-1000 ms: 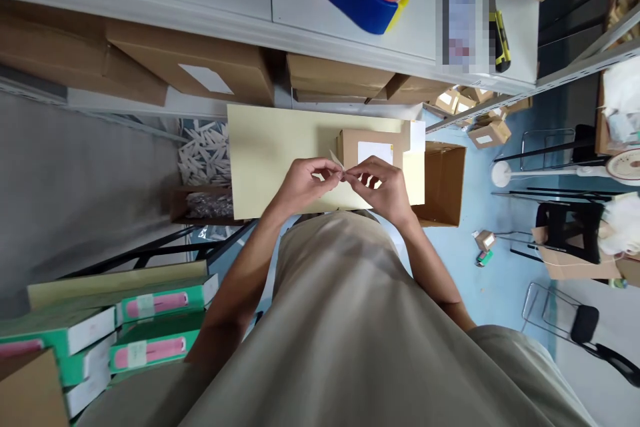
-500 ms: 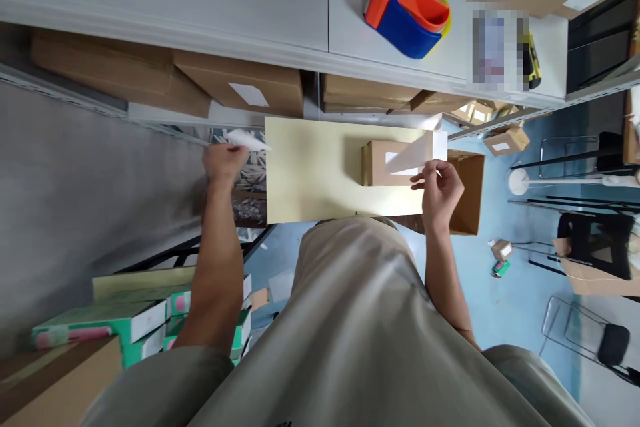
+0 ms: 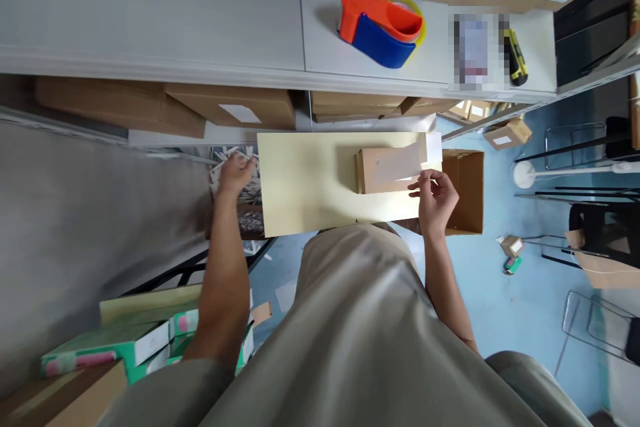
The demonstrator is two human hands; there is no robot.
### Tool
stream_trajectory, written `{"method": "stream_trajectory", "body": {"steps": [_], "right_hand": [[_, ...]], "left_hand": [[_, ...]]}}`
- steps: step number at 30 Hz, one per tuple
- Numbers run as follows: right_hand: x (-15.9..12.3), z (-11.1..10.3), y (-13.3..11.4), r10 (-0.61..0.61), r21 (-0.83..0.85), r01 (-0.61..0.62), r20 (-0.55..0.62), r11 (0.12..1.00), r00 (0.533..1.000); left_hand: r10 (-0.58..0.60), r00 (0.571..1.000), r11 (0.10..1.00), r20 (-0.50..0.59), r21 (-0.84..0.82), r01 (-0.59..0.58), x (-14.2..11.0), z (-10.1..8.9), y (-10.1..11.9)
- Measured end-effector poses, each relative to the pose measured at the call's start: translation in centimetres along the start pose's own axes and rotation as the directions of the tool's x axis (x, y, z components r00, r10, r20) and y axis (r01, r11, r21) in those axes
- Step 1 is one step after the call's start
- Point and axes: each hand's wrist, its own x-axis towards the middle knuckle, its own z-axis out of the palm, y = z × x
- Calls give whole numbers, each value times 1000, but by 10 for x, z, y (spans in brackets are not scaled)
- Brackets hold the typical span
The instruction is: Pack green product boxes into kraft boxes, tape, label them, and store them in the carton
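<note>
My right hand [image 3: 436, 200] is closed in a pinch at the near right corner of a white paper label [image 3: 400, 163]. The label hangs above a small brown cardboard box [image 3: 370, 177] and covers much of its top. This box sits on a pale yellow board [image 3: 305, 180]. Off the board's left end, my left hand [image 3: 236, 175] hovers over a bin of white paper strips [image 3: 253, 190], fingers apart, with nothing visible in them.
On the grey shelf [image 3: 200, 20] ahead lie an orange and blue tape dispenser [image 3: 383, 27] and a yellow-black utility knife [image 3: 515, 57]. An open cardboard box [image 3: 467, 193] stands right of the board. Green and white boxes [image 3: 145, 340] are stacked at lower left.
My left hand has let go of a crumpled white paper strip over the bin and its fingers have spread. The label in my right hand has come lower over the box.
</note>
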Motion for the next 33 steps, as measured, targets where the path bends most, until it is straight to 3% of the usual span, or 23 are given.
{"method": "stream_trajectory", "body": {"steps": [1,2,4,5,7,10,13,16,17,19,21,23,28,33], "right_hand": [[3,-1,4,-13,-23,13,5,1000,1000],[6,-2,8,-35,-52,36,16,998,999],[10,-3,15,-106,-123,114,71,986,992],[12,-3,19,-149,-157,167,116,973,982],[13,-1,27,-224,-211,274,235,938,946],[11,2,42,-256,-259,380,406,888,877],[11,-3,57,-232,-263,423,537,867,811],[25,-19,72,-245,-108,406,650,907,719],[34,-27,78,-248,-48,364,649,930,719],[57,-42,92,-195,19,223,561,975,805],[85,-55,108,-59,38,47,432,998,900],[112,-62,124,80,53,-108,387,993,919],[152,-62,152,308,87,-414,536,906,786],[174,-56,166,352,78,-486,592,870,725]], "left_hand": [[-3,1000,998,4,-55,3,-11,24,22],[-36,999,969,5,-245,36,-25,48,46],[38,979,797,202,-597,92,-60,93,101],[108,950,712,292,-690,131,-79,113,129],[177,905,609,386,-765,207,-113,145,177],[118,913,567,390,-781,261,-144,179,221],[-5,944,601,329,-754,265,-151,203,237],[-103,961,650,255,-715,259,-149,220,244],[-124,964,659,235,-707,257,-148,223,247],[-136,966,671,218,-698,252,-147,229,255],[-125,965,684,230,-685,252,-147,233,263],[-121,960,701,254,-662,264,-149,237,270],[-160,942,770,294,-560,305,-151,244,281],[-200,946,807,255,-505,306,-149,252,281]]}}
